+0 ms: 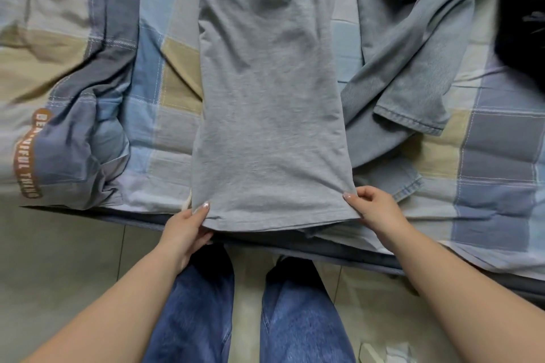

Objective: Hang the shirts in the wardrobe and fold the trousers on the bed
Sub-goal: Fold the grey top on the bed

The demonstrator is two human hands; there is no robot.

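Light grey trousers (265, 91) lie lengthwise on the bed (165, 138), legs stacked one on the other, hem at the bed's near edge. My left hand (185, 230) pinches the hem's left corner. At the right corner, my right hand (374, 206) grips the same hem. The waistband end runs out of view at the top.
Pale blue denim trousers (407, 79) lie crumpled to the right of the grey ones. A dark garment (522, 29) sits at the far right. A bunched checked duvet (73, 127) is at the left. My jeans-clad legs stand on the tiled floor (59, 259) against the bed edge.
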